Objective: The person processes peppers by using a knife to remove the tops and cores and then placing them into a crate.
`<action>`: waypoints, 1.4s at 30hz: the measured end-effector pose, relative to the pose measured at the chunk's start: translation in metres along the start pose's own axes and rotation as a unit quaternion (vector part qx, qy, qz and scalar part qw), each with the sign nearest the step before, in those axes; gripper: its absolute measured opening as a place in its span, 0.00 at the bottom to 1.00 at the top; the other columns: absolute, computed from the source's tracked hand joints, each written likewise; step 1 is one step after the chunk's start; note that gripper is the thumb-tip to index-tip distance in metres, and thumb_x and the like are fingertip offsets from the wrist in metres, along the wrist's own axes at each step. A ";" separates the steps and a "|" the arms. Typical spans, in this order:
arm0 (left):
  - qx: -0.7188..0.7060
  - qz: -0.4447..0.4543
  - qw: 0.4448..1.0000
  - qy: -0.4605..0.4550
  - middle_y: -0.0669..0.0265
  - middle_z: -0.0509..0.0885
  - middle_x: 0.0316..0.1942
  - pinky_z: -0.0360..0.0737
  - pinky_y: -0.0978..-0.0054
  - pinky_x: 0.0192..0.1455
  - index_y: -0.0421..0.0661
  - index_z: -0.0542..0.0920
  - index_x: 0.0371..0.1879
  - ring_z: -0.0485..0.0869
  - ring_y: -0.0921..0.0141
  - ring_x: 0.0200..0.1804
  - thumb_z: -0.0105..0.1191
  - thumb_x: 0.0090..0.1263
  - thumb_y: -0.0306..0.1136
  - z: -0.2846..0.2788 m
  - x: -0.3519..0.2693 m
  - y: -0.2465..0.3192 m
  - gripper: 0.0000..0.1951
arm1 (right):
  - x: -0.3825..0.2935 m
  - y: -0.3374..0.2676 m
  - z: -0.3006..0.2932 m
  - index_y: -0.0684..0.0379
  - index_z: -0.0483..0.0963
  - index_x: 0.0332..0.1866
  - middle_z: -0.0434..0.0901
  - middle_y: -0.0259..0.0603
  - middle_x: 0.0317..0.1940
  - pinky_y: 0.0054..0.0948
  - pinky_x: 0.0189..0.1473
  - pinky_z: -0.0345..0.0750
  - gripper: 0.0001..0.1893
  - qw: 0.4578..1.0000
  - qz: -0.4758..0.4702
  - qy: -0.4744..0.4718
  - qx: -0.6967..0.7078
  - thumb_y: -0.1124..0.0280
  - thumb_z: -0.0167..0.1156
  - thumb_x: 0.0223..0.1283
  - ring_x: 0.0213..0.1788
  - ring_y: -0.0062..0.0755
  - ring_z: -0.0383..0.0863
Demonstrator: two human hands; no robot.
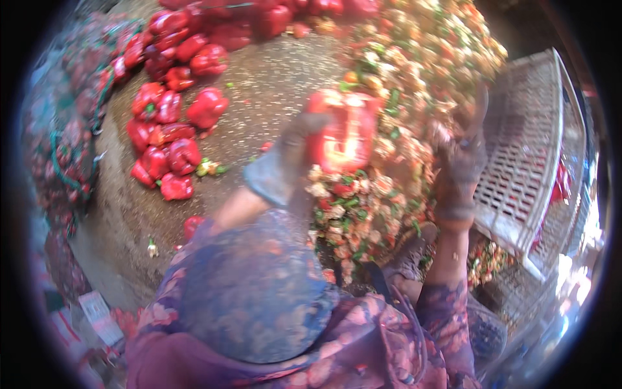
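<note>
My left hand (299, 141), in a dark glove with a pale cuff, holds a large red bell pepper (342, 131) whose open, hollow end seems to face up. To its right, my right hand (459, 160), also in a dark glove, grips what looks like a knife (480, 107), its blade pointing away from me. A pale piece, perhaps a pepper core (440, 132), is at that hand's fingers; blur hides the details. Beneath and between both hands spreads a heap of cut pepper cores (384, 180) with green stems.
Red bell peppers (184, 155) lie on the seed-strewn brown floor (272, 63) at left, with more at the top. A filled net sack (63, 141) stands far left. A white plastic crate (515, 146) is tilted at right, near my shoe (410, 255). My raised knee (252, 291) is in front.
</note>
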State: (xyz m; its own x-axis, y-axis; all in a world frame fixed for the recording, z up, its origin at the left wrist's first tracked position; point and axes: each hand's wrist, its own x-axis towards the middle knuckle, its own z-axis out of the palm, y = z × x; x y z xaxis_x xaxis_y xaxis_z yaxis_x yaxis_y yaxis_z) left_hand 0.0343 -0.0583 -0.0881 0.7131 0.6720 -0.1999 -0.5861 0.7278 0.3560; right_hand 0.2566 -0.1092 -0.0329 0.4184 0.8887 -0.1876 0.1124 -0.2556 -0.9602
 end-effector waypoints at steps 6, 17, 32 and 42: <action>0.487 0.201 0.838 0.142 0.57 0.75 0.54 0.73 0.65 0.58 0.43 0.61 0.67 0.76 0.64 0.54 0.61 0.56 0.57 -0.027 -0.018 0.030 0.44 | -0.031 0.008 0.027 0.57 0.69 0.60 0.78 0.36 0.46 0.29 0.48 0.79 0.22 0.930 0.175 -0.082 0.312 0.62 0.59 0.63 0.45 0.28 0.79; 0.785 0.103 0.367 0.489 0.55 0.77 0.46 0.76 0.60 0.53 0.47 0.67 0.60 0.78 0.57 0.50 0.63 0.56 0.38 -0.159 -0.063 0.118 0.32 | -0.006 -0.029 -0.044 0.60 0.62 0.65 0.75 0.45 0.54 0.27 0.38 0.79 0.27 0.692 0.160 -0.375 0.596 0.54 0.50 0.68 0.45 0.34 0.77; 0.328 0.097 0.889 0.303 0.61 0.74 0.48 0.83 0.75 0.42 0.48 0.65 0.60 0.79 0.69 0.45 0.72 0.49 0.36 0.041 0.004 -0.005 0.39 | 0.004 0.025 0.054 0.65 0.70 0.59 0.79 0.40 0.47 0.27 0.43 0.78 0.21 0.957 0.133 -0.171 0.192 0.69 0.60 0.63 0.43 0.24 0.79; 0.415 0.269 0.827 0.267 0.61 0.76 0.46 0.80 0.69 0.49 0.43 0.70 0.54 0.78 0.71 0.46 0.63 0.50 0.38 0.012 0.010 -0.004 0.30 | -0.027 0.031 0.049 0.65 0.76 0.46 0.80 0.45 0.28 0.29 0.31 0.75 0.13 0.959 0.055 -0.253 -0.112 0.65 0.55 0.67 0.29 0.28 0.79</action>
State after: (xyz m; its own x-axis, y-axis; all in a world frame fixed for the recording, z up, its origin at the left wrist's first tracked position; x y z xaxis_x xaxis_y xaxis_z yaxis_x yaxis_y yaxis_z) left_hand 0.0489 -0.0562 -0.0804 0.0335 0.9940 -0.1041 -0.1388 0.1078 0.9844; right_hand 0.2045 -0.1219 -0.0675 -0.0464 0.9081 -0.4161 0.3066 -0.3835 -0.8712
